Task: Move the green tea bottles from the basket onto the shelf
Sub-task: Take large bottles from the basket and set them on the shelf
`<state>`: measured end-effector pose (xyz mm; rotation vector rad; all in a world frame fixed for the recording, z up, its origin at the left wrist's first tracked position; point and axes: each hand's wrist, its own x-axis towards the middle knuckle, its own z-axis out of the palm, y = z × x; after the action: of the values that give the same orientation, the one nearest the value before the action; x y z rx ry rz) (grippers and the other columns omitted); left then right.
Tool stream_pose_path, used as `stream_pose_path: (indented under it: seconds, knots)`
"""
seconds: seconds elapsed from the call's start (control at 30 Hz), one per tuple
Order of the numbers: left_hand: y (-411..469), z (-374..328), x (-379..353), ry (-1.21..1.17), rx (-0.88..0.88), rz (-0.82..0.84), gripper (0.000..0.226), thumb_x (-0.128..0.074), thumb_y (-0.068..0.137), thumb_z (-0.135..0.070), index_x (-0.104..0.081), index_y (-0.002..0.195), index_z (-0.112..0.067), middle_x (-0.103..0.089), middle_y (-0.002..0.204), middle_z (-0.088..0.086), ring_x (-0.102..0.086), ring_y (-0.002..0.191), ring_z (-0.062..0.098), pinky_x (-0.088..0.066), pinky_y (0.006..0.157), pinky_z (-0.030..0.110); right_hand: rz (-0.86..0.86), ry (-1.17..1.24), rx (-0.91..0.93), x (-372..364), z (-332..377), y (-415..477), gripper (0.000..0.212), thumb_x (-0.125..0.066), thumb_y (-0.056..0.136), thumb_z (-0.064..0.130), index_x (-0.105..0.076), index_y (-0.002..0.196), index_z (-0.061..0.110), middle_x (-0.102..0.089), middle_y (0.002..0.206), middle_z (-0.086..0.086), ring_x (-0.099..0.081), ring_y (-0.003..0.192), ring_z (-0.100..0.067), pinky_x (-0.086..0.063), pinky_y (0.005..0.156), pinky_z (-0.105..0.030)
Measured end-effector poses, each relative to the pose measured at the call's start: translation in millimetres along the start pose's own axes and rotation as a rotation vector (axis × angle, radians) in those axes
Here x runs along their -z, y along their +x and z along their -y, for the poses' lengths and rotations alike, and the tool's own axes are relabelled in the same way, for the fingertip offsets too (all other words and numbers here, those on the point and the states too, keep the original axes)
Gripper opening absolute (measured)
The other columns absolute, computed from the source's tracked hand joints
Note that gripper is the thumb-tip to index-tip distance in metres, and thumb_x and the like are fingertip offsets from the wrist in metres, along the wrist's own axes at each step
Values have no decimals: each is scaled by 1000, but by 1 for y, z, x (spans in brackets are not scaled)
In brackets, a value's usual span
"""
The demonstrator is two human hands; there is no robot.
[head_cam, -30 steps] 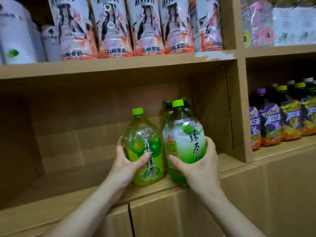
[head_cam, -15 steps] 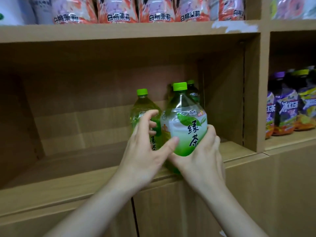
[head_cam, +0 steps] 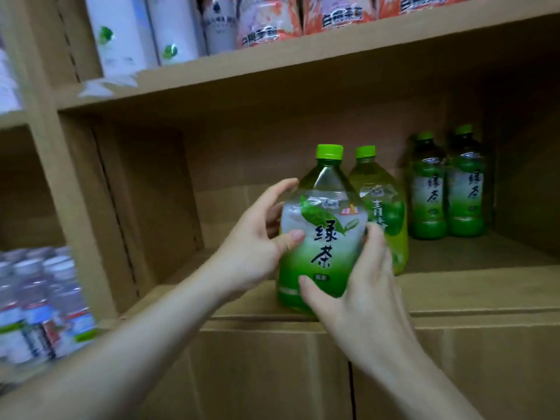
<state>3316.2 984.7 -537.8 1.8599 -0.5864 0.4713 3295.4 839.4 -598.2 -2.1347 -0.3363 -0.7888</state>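
Note:
A large green tea bottle with a green cap stands upright at the front edge of the wooden shelf. My left hand grips its left side and my right hand grips its lower right side. Just behind it to the right stands a second large bottle with a green plum label. Two more green tea bottles stand at the back right of the same shelf. The basket is out of view.
The upper shelf carries white bottles and pink-orange labelled bottles. A compartment at the lower left holds several clear water bottles. Closed cabinet doors lie below the shelf. The shelf's left part holds nothing.
My left hand left the plum-label bottle and now grips the front bottle together with my right hand. The view swung left, so the bottles appear further right.

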Motion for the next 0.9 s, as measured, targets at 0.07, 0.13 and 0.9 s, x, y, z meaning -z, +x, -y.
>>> stream_pose_path:
  seconds: [0.07, 0.13, 0.9]
  knots:
    - [-3, 14, 24, 27, 70, -24, 60, -60, 87, -1, -39, 135, -31, -64, 120, -2, -61, 110, 12, -50, 95, 33, 99, -14, 53, -14, 8, 11, 102, -70, 77, 44, 0, 146, 19, -35, 137, -5, -49, 120, -27, -42, 93, -35]
    - [-8, 23, 40, 107, 92, -46, 63, -60, 84, -13, -35, 139, -32, -60, 128, -5, -56, 120, 11, -44, 104, 40, 159, -29, 69, -24, 11, 24, 97, -75, 76, 35, -5, 143, 26, -43, 134, -4, -53, 118, -29, -44, 94, -37]
    - [21, 95, 128, 1579, 125, -99, 126, -73, 64, -62, 19, 145, -29, 10, 157, 17, -3, 144, 34, -37, 107, 42, 695, 530, -279, -146, 52, 120, 79, -57, 84, 2, -24, 146, 39, -42, 141, 0, -50, 117, -25, -58, 81, -42]
